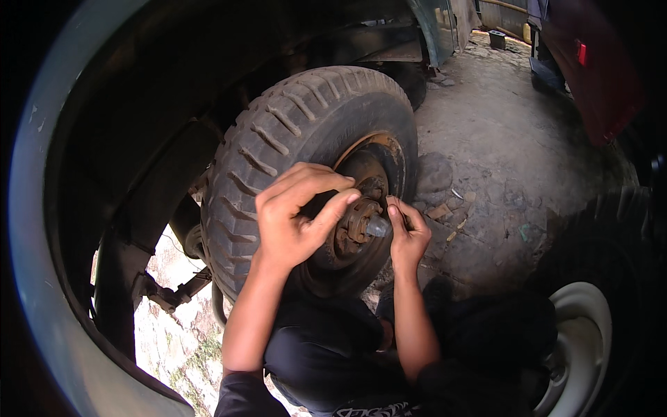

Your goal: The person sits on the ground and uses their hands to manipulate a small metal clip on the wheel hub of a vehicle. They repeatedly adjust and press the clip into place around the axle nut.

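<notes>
In front of me stands a large vehicle tyre (260,146) with deep tread blocks, mounted on a rusty wheel rim (379,142). At its middle is a rust-brown hub (358,219) with a grey, blunt end piece (378,226) sticking out toward me. My left hand (295,215) hovers at the left of the hub, its fingers bent and a gap between thumb and forefinger, with nothing seen in it. Just right of the hub, my right hand (408,233) has thumb and forefinger pinched together. Whatever may be between those fingertips is too small to name.
A curved fender (31,181) arches over the wheel on the left. Stones and scraps (445,208) lie on the dusty ground (493,132) to the right. A second wheel with a pale rim (580,347) stands at lower right, a dark red panel (604,76) at upper right.
</notes>
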Demonstrator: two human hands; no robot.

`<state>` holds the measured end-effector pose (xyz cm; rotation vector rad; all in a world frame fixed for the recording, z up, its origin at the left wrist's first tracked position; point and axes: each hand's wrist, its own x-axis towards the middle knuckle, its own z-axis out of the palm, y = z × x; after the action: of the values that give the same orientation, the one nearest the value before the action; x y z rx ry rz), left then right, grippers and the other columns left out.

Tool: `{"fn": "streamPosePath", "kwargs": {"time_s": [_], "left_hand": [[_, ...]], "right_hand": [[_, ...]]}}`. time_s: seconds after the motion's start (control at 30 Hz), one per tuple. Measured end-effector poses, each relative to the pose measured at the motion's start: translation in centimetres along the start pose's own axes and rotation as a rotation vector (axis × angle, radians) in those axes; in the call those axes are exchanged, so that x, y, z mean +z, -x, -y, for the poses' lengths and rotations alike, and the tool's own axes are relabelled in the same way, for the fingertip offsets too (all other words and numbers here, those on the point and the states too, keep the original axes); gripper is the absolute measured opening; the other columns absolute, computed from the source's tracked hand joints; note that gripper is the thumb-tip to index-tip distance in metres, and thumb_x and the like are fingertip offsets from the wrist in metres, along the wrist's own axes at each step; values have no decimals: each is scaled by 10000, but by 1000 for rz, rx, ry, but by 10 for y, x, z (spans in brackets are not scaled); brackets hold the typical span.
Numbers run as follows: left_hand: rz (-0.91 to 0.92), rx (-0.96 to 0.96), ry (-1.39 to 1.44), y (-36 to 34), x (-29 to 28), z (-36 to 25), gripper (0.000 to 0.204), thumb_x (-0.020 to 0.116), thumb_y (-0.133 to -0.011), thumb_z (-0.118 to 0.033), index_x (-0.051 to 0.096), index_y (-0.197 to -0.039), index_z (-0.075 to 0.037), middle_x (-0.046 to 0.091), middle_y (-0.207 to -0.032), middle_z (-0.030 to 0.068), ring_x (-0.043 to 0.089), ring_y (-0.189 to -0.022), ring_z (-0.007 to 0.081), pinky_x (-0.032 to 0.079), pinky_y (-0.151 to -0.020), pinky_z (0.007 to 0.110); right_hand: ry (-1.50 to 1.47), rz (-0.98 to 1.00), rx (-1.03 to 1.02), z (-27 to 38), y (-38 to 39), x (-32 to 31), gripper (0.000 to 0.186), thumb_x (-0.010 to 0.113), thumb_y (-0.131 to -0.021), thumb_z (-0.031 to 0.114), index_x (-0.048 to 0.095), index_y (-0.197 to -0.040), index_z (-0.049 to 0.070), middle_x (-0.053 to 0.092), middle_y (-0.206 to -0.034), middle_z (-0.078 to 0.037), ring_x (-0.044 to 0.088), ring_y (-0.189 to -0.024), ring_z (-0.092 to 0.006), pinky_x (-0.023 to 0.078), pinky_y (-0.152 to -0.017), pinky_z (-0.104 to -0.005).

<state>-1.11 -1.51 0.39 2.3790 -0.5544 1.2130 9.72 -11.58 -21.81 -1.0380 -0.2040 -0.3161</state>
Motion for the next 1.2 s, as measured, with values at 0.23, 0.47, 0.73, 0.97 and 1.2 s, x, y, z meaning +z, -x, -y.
{"fn": "streamPosePath", "kwargs": {"time_s": [0.23, 0.47, 0.73, 0.97, 1.2], "left_hand": [[-276, 47, -327, -11, -6, 1, 126, 853, -857, -53, 823, -976, -20, 802, -941, 129, 767, -990, 302, 574, -1021, 467], [-238, 46, -394, -9, -5, 8, 126, 863, -843, -98, 838, -960, -59, 796, -912, 101, 762, -996, 302, 521, -1118, 549], [-234, 22, -390, -14, -5, 3, 91, 843, -870, -98, 840, -954, -65, 800, -918, 97, 763, -1000, 295, 514, -1129, 553], [-213, 18, -435, -12, -5, 3, 77, 835, -880, -107, 844, -952, -82, 800, -907, 83, 763, -970, 279, 509, -1135, 558], [-190, 39, -505, -15, 2, 4, 66, 840, -874, -114, 844, -937, -92, 792, -874, 65, 751, -926, 273, 516, -1128, 553]], "right_hand": [[134, 17, -4, -69, -97, 56, 201, 849, -990, 181, 863, -1141, 49, 853, -1038, -77, 787, -953, -155, 604, -870, -329], [169, 126, -42, -55, -74, 71, 190, 845, -992, 162, 861, -1139, 42, 857, -1075, -95, 784, -943, -131, 597, -889, -303], [75, 149, 31, -68, -76, 62, 220, 838, -1005, 169, 850, -1162, 15, 853, -1104, -104, 784, -1008, -132, 591, -899, -278], [35, 336, 132, -57, -68, 61, 235, 819, -1023, 145, 829, -1202, -9, 836, -1159, -84, 752, -1012, -121, 582, -926, -284], [190, 154, 162, -82, -119, 55, 188, 829, -1013, 153, 825, -1126, 3, 851, -1134, -104, 785, -1046, -130, 575, -952, -281]]}}
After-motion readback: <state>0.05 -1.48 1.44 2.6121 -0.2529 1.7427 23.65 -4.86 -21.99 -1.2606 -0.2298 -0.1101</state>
